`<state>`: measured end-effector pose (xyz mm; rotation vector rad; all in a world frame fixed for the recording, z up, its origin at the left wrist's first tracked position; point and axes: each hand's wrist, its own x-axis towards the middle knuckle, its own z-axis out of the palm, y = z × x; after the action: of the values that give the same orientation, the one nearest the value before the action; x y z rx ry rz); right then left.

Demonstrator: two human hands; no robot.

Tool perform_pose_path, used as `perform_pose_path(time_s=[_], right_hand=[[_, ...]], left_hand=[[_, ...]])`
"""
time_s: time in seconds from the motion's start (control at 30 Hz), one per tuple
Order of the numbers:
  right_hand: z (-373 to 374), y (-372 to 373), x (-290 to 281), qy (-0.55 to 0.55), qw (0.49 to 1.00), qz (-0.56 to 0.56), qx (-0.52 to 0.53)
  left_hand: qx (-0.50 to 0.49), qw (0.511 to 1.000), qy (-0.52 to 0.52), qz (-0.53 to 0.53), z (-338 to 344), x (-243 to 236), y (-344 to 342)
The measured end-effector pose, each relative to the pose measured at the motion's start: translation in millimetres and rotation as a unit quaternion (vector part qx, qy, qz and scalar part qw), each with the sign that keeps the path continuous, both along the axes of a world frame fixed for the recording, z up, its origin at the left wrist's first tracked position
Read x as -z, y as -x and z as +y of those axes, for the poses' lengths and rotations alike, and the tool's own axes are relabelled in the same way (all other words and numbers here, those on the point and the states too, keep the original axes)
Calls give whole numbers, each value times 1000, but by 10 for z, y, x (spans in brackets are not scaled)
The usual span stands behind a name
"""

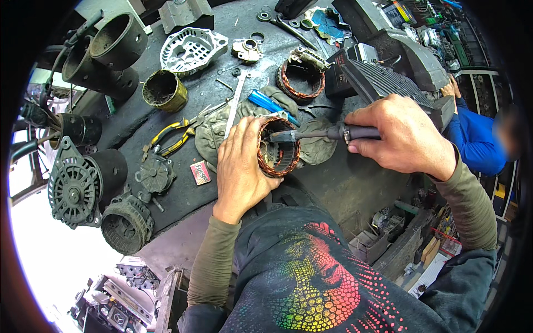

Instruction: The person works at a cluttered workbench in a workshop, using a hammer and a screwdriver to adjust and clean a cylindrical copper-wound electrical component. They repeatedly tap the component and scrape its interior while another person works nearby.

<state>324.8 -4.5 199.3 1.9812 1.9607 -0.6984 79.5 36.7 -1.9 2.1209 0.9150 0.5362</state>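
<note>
My left hand grips a stator, a ring with copper windings round its rim, near the bench's front edge. Its open end faces up toward me. My right hand is closed round a dark-handled tool with a thin shaft and a wider, flat grey tip. That tip is inside the ring, by its inner wall; whether it touches is unclear. Under and behind the stator lies a grey-green rag. A blue-handled tool and a metal ruler-like strip rest beside it.
Another copper-wound stator stands farther back. Pliers with yellow-black handles, a matchbox, a yellowish can and an alternator housing lie on the bench. Metal cylinders stand left. A person in blue is at right.
</note>
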Motion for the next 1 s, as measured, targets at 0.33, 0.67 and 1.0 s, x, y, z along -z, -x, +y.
perform_pose_path(time_s=[0.33, 0.67, 1.0], right_hand=[[39, 51, -30, -5, 999, -22, -34], [88, 108, -65, -51, 993, -30, -103], [121, 70, -54, -102, 976, -33, -190]], left_hand=[[7, 1000, 8, -21, 38, -10, 24], [12, 1000, 19, -16, 69, -15, 56], [19, 998, 51, -30, 126, 10, 105]])
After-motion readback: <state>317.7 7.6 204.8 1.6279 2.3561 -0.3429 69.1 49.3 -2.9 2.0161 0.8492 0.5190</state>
